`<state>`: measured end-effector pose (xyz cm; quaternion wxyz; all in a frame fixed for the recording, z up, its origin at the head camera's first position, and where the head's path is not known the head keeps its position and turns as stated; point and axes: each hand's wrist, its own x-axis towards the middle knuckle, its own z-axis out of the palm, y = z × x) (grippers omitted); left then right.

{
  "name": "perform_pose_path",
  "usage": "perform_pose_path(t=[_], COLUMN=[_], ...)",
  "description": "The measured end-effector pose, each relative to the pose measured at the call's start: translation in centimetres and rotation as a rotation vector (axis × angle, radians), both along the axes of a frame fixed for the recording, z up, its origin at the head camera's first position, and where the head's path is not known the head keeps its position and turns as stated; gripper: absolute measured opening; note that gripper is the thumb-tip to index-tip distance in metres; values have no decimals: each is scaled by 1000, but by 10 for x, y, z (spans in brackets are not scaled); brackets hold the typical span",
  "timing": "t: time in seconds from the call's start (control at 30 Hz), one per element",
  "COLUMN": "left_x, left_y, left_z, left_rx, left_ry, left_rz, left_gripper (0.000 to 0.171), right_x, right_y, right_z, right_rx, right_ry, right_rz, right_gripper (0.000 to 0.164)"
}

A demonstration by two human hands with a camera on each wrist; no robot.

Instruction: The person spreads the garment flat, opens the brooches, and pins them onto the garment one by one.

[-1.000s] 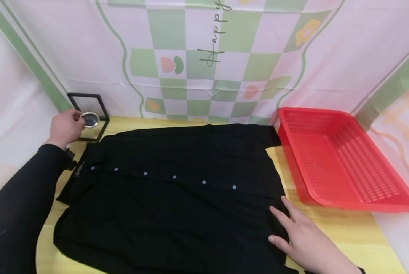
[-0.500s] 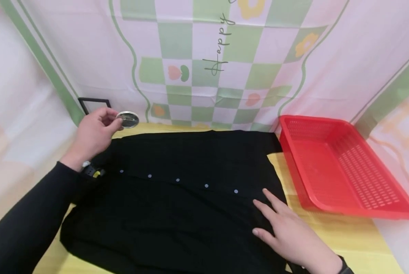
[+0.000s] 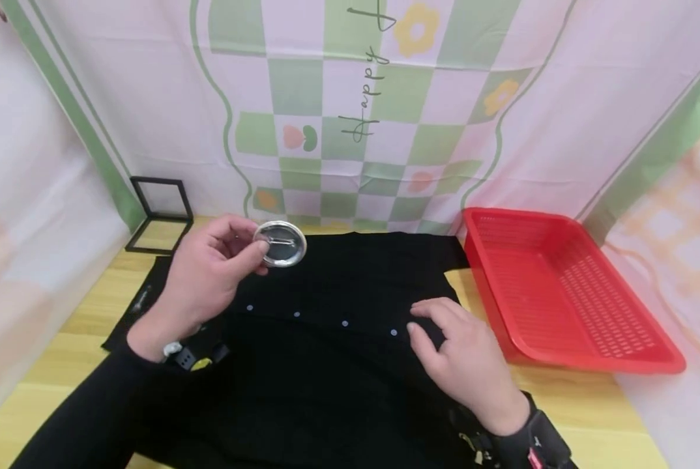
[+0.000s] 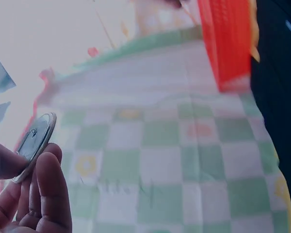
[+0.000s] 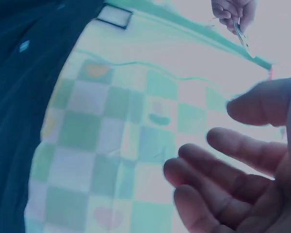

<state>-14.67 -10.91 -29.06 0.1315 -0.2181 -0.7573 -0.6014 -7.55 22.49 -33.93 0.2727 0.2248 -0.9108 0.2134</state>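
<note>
Between thumb and fingers, my left hand (image 3: 209, 270) pinches a round pin-back button badge (image 3: 283, 244), its silver rim and the pin on its back facing up. In the left wrist view the badge (image 4: 37, 141) appears nearly edge-on. The hand is above a black shirt (image 3: 338, 384), which lies spread on the table with a row of pale buttons along its front. Over the right part of the shirt, my right hand (image 3: 461, 355) is held with relaxed, slightly bent fingers and nothing in them. The right wrist view shows that hand's fingers (image 5: 199, 165) apart.
At the right stands a red plastic basket (image 3: 502, 319) with perforated sides. A black-framed stand (image 3: 159, 217) is at the back left, near the patterned curtain (image 3: 341, 163). Yellow wood-look table (image 3: 51, 384) shows around the shirt.
My left hand has carried the badge from the black frame rightward and nearer, over the shirt. My right hand has lifted off the shirt's edge and shifted left, its fingers more bent.
</note>
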Motion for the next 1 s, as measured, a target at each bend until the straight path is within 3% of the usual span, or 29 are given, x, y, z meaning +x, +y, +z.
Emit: perform_pose_path(t=[0.13, 0.23, 0.53, 0.7, 0.9, 1.0], left_x=[19, 28, 39, 42, 45, 47], left_y=[25, 40, 74, 81, 84, 84], left_z=[2, 1, -4, -6, -9, -10], left_rx=[33, 18, 27, 54, 83, 90], left_ry=[36, 93, 202, 277, 346, 369], left_rz=[-53, -69, -141, -124, -111, -120], left_gripper=[10, 14, 14, 16, 34, 36], right_x=[-4, -6, -13, -13, -12, -10], right_y=[-14, -21, -42, -47, -51, -53], right_z=[19, 32, 49, 50, 48, 48], right_rx=[-109, -188, -378, -413, -485, -527], right_ry=[49, 61, 93, 88, 42, 14], right_rz=[52, 84, 325, 335, 333, 330], right_gripper=[9, 12, 29, 34, 10, 9])
